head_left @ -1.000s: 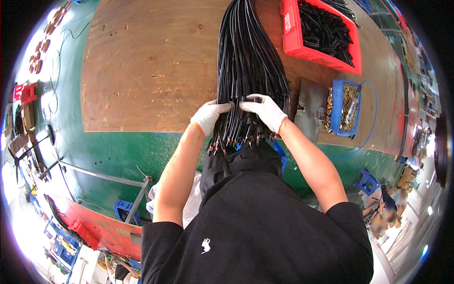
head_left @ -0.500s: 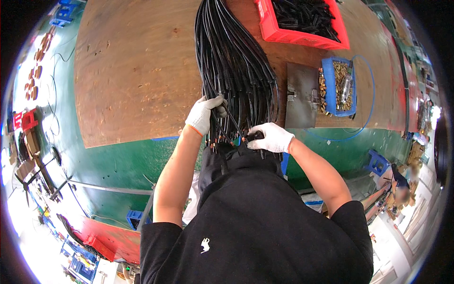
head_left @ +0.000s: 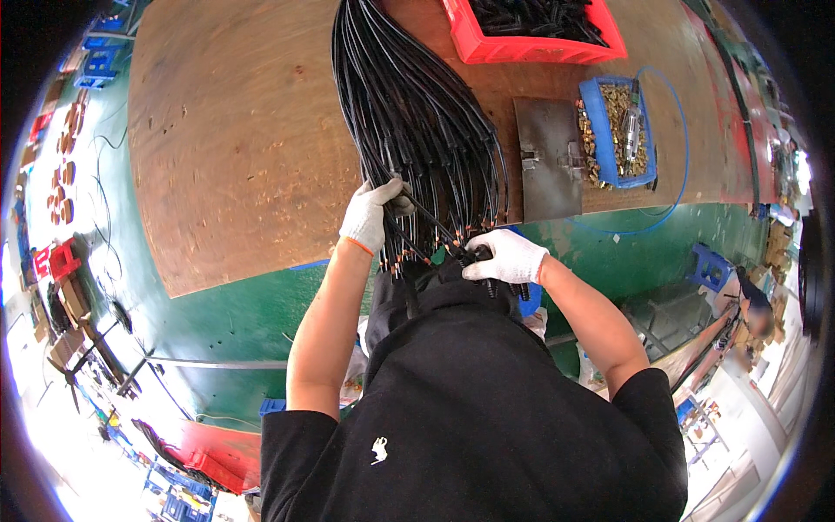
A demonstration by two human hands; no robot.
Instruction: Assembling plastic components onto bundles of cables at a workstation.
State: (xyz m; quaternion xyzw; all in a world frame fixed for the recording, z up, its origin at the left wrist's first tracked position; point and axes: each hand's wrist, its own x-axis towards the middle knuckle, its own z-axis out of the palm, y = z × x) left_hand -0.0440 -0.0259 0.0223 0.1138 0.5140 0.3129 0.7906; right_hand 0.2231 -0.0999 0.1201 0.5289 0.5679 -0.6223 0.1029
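A thick bundle of black cables (head_left: 417, 104) runs off the wooden table toward my lap, its stripped, coppery ends hanging near my waist. My left hand (head_left: 370, 215), in a white knit glove, is closed on one black cable (head_left: 428, 215) drawn aside from the bundle. That cable slants down to the fingertips of my right hand (head_left: 509, 257), also gloved. In the right hand are several black cable sleeves (head_left: 484, 254), ribbed ends poking out below the fingers. The cable's tip is at these sleeves; whether it sits inside one, I cannot tell.
A red bin (head_left: 539, 45) of black sleeves stands at the table's far side. Right of the bundle lie a dark metal plate (head_left: 546, 187) and a blue tray (head_left: 591, 91) of brass fittings with a tool on a blue hose. A person works at far right.
My view has shifted slightly. The cable's coppery tip, visible beside my right fingers before, is now up against the black sleeves. Both hands keep their hold.
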